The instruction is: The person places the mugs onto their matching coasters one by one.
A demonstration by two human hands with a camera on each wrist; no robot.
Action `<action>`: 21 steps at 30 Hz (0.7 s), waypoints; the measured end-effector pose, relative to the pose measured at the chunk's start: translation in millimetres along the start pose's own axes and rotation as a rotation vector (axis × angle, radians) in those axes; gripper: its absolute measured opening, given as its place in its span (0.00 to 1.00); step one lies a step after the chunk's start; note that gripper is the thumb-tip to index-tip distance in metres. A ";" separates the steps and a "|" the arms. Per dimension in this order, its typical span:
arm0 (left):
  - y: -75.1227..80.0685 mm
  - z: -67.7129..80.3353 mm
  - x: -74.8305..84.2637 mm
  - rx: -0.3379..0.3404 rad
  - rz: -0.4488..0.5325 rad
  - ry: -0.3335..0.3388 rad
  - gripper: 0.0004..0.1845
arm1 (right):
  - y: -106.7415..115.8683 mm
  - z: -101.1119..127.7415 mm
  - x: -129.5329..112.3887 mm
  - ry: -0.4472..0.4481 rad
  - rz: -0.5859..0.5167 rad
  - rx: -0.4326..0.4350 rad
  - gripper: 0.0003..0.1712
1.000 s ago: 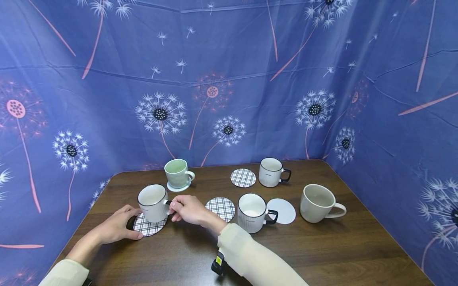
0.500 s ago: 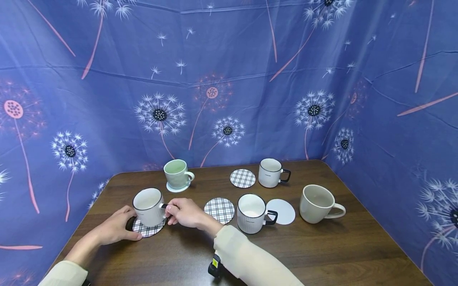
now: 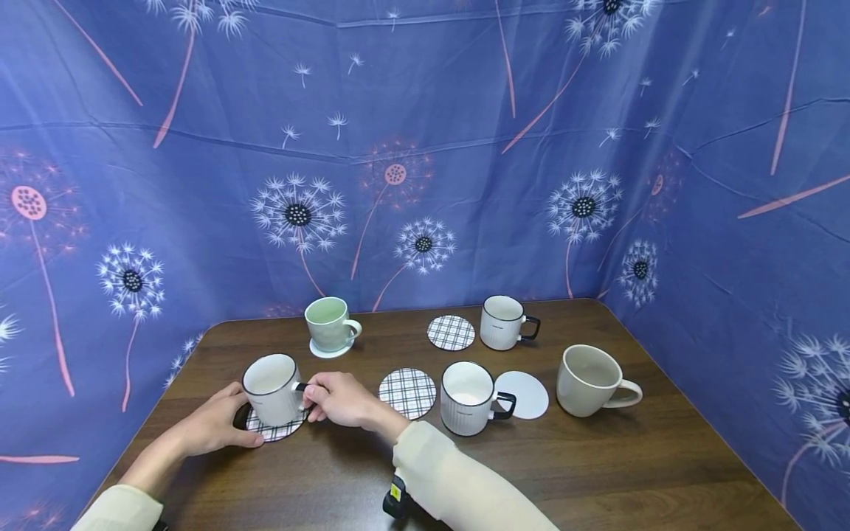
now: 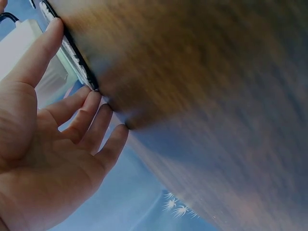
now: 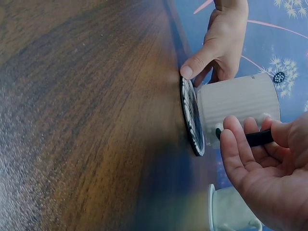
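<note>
While the left hand [image 3: 215, 424], fingers loosely spread, touches the plaid coaster [image 3: 282, 433], the right hand [image 3: 341, 400] pinches the white mug [image 3: 271, 398] above it by the black handle [image 5: 260, 138]; I'd settle it level, centred, with the green mug [image 3: 325, 332] beyond left undisturbed

The place looks like a makeshift booth: blue dandelion-print cloth [image 3: 478, 177] hangs behind and beside 1 wood-grain table [image 3: 598, 464].

Blue dandelion-print cloth [image 3: 478, 177] behind dk brn wood tbl [image 3: 617, 472]
</note>
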State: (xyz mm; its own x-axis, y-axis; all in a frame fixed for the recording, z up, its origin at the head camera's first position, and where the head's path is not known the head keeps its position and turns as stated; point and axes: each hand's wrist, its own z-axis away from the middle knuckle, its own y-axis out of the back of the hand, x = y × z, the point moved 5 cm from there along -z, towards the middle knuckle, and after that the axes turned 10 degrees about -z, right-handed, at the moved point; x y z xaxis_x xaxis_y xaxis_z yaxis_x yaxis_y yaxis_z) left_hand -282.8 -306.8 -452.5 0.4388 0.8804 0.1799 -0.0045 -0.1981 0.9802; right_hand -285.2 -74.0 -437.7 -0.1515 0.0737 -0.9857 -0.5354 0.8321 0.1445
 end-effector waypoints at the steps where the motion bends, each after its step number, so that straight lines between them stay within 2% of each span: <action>1: 0.0 0.1 0.2 0.003 0.000 0.000 0.41 | -0.4 -0.2 0.3 0.000 0.000 0.000 0.15; 16: -0.5 0.4 -0.3 -0.004 0.030 0.015 0.37 | -5.6 -2.1 6.5 -0.006 -0.011 0.004 0.14; 21: -1.9 0.8 -0.7 0.018 0.040 -0.002 0.38 | -7.3 -2.6 7.8 -0.001 -0.012 -0.003 0.14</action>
State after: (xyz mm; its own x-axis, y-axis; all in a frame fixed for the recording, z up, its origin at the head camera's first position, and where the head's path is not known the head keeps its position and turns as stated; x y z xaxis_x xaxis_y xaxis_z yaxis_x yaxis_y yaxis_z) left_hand -282.3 -307.4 -454.6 0.4401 0.8710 0.2185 -0.0054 -0.2407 0.9706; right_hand -284.6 -80.9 -446.2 -0.1437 0.0643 -0.9875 -0.5395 0.8315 0.1326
